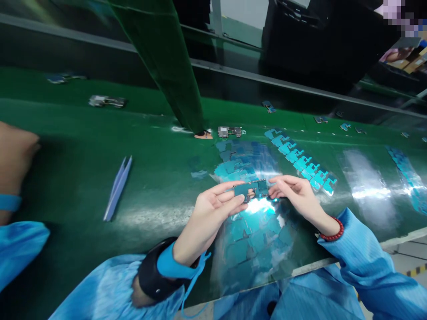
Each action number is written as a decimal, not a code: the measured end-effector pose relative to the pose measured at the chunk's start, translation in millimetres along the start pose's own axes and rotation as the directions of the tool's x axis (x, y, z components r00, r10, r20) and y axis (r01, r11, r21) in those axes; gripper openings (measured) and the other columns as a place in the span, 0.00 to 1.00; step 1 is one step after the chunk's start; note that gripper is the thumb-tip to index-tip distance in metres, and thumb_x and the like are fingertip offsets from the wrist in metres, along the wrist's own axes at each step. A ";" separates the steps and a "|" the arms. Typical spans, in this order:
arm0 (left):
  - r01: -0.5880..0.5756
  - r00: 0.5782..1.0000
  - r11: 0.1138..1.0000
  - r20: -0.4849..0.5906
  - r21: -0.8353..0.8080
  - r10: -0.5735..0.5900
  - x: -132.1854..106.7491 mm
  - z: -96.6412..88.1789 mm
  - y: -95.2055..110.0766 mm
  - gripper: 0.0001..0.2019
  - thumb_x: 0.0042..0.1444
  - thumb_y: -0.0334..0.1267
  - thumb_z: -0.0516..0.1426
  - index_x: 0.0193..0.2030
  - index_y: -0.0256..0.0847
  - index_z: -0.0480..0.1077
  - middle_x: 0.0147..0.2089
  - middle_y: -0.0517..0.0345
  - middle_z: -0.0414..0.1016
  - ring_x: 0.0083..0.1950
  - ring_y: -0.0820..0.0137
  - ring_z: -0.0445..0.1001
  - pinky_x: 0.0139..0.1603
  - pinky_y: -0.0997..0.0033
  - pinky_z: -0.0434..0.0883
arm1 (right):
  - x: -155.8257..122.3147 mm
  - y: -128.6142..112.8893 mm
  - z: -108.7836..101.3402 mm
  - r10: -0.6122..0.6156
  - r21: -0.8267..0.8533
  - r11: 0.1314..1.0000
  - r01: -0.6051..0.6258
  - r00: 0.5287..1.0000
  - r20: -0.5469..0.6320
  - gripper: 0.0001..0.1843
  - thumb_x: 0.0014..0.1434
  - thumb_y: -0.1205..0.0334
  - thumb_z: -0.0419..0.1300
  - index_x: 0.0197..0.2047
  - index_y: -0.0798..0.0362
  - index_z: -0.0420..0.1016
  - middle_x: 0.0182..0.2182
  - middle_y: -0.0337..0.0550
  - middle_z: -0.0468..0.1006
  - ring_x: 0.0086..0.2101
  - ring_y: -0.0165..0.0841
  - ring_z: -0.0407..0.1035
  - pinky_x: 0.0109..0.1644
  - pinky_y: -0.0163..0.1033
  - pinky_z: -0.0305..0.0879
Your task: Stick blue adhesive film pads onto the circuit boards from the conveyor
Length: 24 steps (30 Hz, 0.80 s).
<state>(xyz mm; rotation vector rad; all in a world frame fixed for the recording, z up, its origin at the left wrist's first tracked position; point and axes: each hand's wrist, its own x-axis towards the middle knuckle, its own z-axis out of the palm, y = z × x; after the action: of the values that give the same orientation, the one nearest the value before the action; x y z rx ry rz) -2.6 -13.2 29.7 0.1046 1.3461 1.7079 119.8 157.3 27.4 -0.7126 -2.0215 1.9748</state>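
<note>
My left hand (213,206) grips a circuit board (240,190) by its left end, thumb on top and fingers behind. The board has an L-like shape with a gap in its middle and is held tilted above the table. At its right end are the bent, closed fingers of my right hand (292,193), which touch the edge; whether a small piece is also between them is hidden. Under both hands lies a clear sheet with blue film pieces (253,240). A strip of bright blue cut film pieces (300,160) lies beyond my right hand.
Blue-handled tweezers (117,189) lie left on the green table (160,178). Another board (230,132) rests near a green post (167,62). More boards (106,101) sit along the far belt (240,109). A co-worker's arm (15,160) is at the left edge.
</note>
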 end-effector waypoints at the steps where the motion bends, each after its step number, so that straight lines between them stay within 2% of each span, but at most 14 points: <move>1: -0.005 1.000 1.000 -0.005 -0.010 0.005 0.5 0.2 -0.3 0.22 0.42 0.35 0.70 0.45 0.34 0.74 0.35 0.53 0.84 0.37 0.68 0.81 0.39 0.76 0.78 | -0.7 0.7 1.5 0.026 0.016 1.000 -0.026 1.000 0.005 0.17 0.54 0.51 0.66 0.41 0.55 0.79 0.29 0.42 0.83 0.28 0.29 0.77 0.35 0.34 0.74; 4: -0.020 1.000 1.000 0.003 -0.001 0.020 1.1 1.4 -1.3 0.21 0.42 0.35 0.70 0.44 0.35 0.75 0.36 0.52 0.84 0.37 0.66 0.82 0.39 0.74 0.78 | -3.0 1.5 7.7 0.091 0.053 0.994 -0.091 0.996 0.011 0.16 0.48 0.53 0.70 0.35 0.55 0.78 0.27 0.42 0.82 0.27 0.31 0.77 0.34 0.37 0.76; 8: -0.048 0.998 0.999 0.035 0.020 0.047 -0.3 1.6 -2.5 0.17 0.45 0.38 0.69 0.43 0.36 0.76 0.36 0.52 0.84 0.39 0.65 0.82 0.40 0.73 0.78 | -3.7 0.3 10.9 0.107 0.029 0.994 -0.108 0.994 0.027 0.16 0.48 0.51 0.69 0.31 0.56 0.77 0.24 0.42 0.82 0.25 0.31 0.77 0.34 0.36 0.76; 12: -0.025 1.000 0.999 0.020 0.022 0.024 -0.5 1.2 -3.3 0.17 0.45 0.39 0.69 0.42 0.36 0.77 0.38 0.53 0.84 0.38 0.67 0.81 0.39 0.73 0.78 | 1.0 -4.9 4.7 0.092 -0.026 0.996 -0.090 0.994 0.060 0.17 0.49 0.50 0.68 0.30 0.57 0.76 0.24 0.44 0.82 0.24 0.30 0.76 0.32 0.34 0.74; 16: -0.019 0.999 1.000 -0.033 0.002 0.019 1.4 0.3 -1.5 0.20 0.42 0.40 0.69 0.42 0.34 0.75 0.34 0.51 0.83 0.36 0.64 0.81 0.39 0.70 0.78 | 12.1 -19.0 -7.6 0.074 -0.092 0.994 -0.064 0.991 0.111 0.17 0.49 0.50 0.68 0.30 0.58 0.78 0.24 0.44 0.82 0.24 0.27 0.75 0.31 0.32 0.72; 18: -0.028 0.999 0.999 -0.047 -0.043 0.026 2.3 -0.9 0.1 0.20 0.43 0.41 0.68 0.42 0.34 0.74 0.34 0.49 0.83 0.38 0.62 0.82 0.39 0.69 0.77 | 26.6 -27.6 -15.1 0.054 -0.125 0.991 -0.040 0.992 0.117 0.18 0.49 0.50 0.69 0.30 0.58 0.78 0.24 0.45 0.81 0.24 0.27 0.74 0.31 0.33 0.72; 20: -0.038 0.998 0.997 -0.051 -0.068 0.035 2.7 -1.8 1.8 0.17 0.44 0.41 0.66 0.40 0.35 0.74 0.33 0.49 0.83 0.36 0.64 0.82 0.37 0.71 0.76 | 52.6 -35.1 -21.9 0.016 -0.156 0.988 -0.002 0.996 0.090 0.18 0.49 0.50 0.69 0.31 0.59 0.78 0.25 0.45 0.81 0.24 0.26 0.73 0.31 0.33 0.72; 24: -0.064 0.998 0.998 -0.019 -0.020 0.064 1.8 -1.4 4.3 0.14 0.45 0.40 0.63 0.37 0.35 0.73 0.22 0.59 0.76 0.20 0.74 0.72 0.21 0.77 0.67 | 133.7 -46.1 -26.4 -0.084 -0.235 0.969 0.076 0.996 -0.027 0.14 0.58 0.54 0.64 0.33 0.60 0.75 0.30 0.44 0.80 0.27 0.24 0.72 0.36 0.32 0.72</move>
<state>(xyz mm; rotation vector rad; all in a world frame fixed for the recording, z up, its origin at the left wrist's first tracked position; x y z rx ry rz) -7.0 -12.8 31.7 0.1216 1.3515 1.7798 9.7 246.6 51.7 -0.6968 -2.2468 1.6849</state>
